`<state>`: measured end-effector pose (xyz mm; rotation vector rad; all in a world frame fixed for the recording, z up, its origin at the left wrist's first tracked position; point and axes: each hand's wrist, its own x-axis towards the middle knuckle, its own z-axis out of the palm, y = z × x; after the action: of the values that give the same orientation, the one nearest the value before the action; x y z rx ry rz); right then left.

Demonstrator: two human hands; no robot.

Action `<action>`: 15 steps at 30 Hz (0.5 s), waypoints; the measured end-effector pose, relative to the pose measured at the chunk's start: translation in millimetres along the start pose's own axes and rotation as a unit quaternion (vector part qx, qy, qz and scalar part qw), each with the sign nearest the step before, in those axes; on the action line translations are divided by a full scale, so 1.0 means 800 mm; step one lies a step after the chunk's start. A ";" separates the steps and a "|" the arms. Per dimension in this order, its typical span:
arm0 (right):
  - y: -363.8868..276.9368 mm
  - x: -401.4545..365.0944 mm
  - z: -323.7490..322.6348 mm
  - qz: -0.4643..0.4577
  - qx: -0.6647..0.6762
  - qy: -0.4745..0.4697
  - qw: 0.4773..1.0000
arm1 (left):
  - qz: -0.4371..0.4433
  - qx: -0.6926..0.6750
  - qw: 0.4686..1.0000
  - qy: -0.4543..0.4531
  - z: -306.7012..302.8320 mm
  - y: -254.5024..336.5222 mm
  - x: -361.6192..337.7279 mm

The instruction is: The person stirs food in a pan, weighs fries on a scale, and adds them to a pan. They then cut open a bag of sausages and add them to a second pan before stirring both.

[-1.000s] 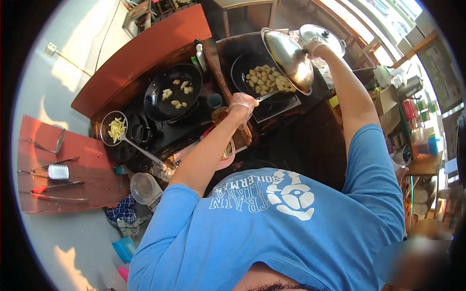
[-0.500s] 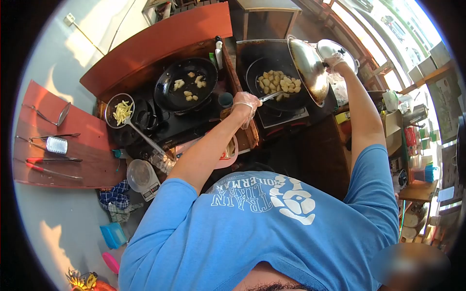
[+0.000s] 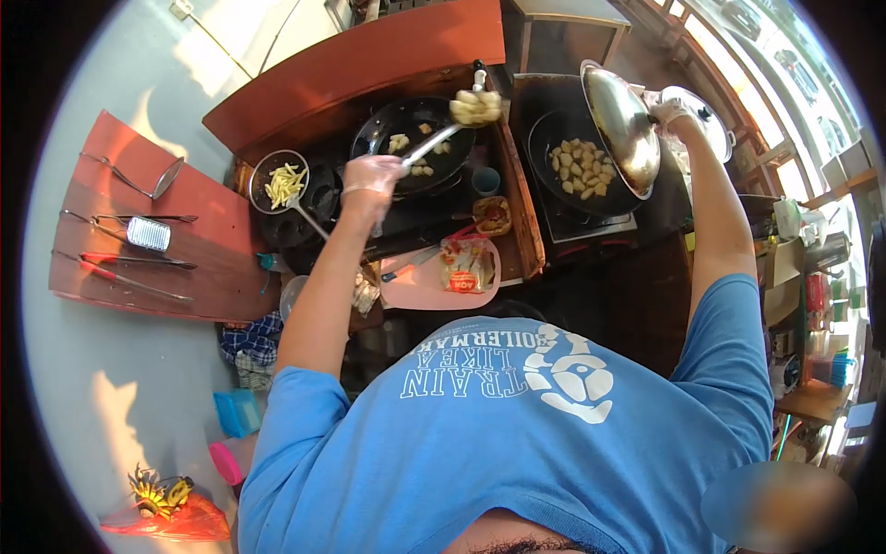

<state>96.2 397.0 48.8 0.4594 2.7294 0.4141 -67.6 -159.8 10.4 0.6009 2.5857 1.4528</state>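
Left hand [image 3: 371,175] has brought a heaped ladle [image 3: 429,145] to the left pan [image 3: 380,123]; right pan [image 3: 570,126] holds fewer chunks [image 3: 580,168]

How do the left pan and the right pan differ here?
The left pan holds a few scattered food pieces; the right pan holds many more, grouped together. The loaded scoop in the left hand extends across the left pan, while the right hand holds a tilted lid beside the right pan. Both pans look dark and round.

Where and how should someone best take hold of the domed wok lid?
Best by the dark knob, probably from the person's right: the domed wok lid is tilted steeply, its knobbed outer face turned right, away from the wok. The right hand grips there.
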 end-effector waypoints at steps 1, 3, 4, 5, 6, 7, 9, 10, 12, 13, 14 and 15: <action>-0.007 0.001 -0.003 0.001 -0.031 0.000 1.000 | 0.015 0.009 1.000 0.012 -0.016 -0.024 0.009; -0.005 0.019 0.014 -0.036 -0.068 0.019 0.997 | 0.000 0.049 0.998 0.048 -0.037 -0.078 0.029; 0.000 0.032 0.033 -0.035 -0.065 0.019 0.997 | -0.004 0.096 0.993 0.066 -0.042 -0.094 0.036; 0.004 0.043 0.048 -0.056 -0.064 0.072 0.994 | -0.003 0.098 0.993 0.065 -0.043 -0.089 0.032; 0.006 0.047 0.057 -0.077 -0.065 0.124 0.987 | 0.026 0.196 0.975 0.100 -0.043 -0.079 0.018; -0.003 0.044 0.053 -0.061 -0.086 0.111 0.988 | 0.054 0.291 0.946 0.133 -0.042 -0.069 0.004; -0.009 0.041 0.048 -0.077 -0.081 0.107 0.988 | 0.143 0.395 0.902 0.103 -0.042 -0.064 -0.016; -0.011 0.041 0.048 -0.094 -0.077 0.104 0.987 | 0.169 0.440 0.878 0.085 -0.040 -0.069 -0.020; -0.015 0.041 0.044 -0.077 -0.087 0.068 0.991 | 0.215 0.460 0.857 0.091 -0.042 -0.076 -0.025; -0.019 0.038 0.041 -0.059 -0.097 0.033 0.993 | 0.260 0.479 0.833 0.099 -0.043 -0.077 -0.027; -0.023 0.037 0.043 -0.060 -0.096 0.031 0.993 | 0.259 0.480 0.833 0.096 -0.044 -0.078 -0.026; -0.023 0.041 0.049 -0.001 -0.002 0.015 1.000 | 0.226 0.470 0.847 0.107 -0.046 -0.068 -0.025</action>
<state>77.1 400.6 -1.5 0.4521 2.7574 0.4291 -75.2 -222.1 -17.7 1.2599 3.4058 0.1474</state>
